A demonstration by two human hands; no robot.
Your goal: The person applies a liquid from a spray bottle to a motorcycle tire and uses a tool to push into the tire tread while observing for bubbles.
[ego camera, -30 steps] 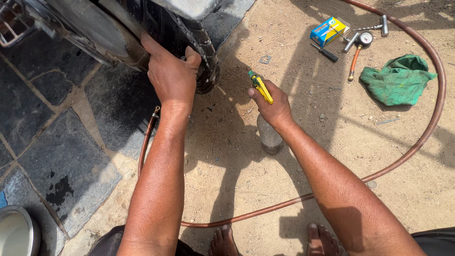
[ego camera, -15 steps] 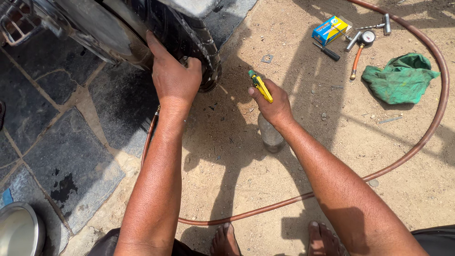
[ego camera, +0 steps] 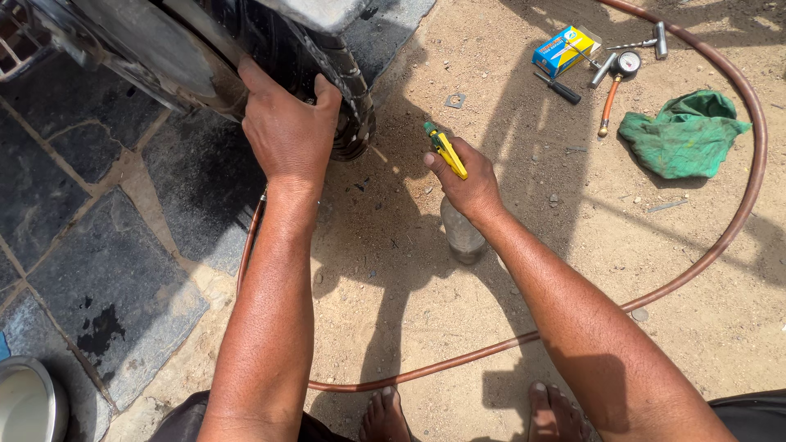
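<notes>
Gripping the tyre (ego camera: 348, 90) tread with the left hand (ego camera: 286, 131), fingers wrapped over the far side and out of sight. Clasping a spray bottle (ego camera: 461, 229) in the right hand (ego camera: 467, 176), grip closed round its yellow-green trigger head (ego camera: 443, 149) (bottle neck hidden behind the fist). Wheel cut off at the top edge. Hose (ego camera: 737, 213), green rag (ego camera: 684, 133) and pressure gauge (ego camera: 626, 64) lying well apart on the dirt.

I see a matt knobbly rubber tyre (ego camera: 348, 90), glossy yellow plastic spray trigger (ego camera: 446, 151), crumpled green cloth (ego camera: 684, 135), smooth rubber hose (ego camera: 737, 221), gritty sandy ground (ego camera: 508, 327)
</notes>
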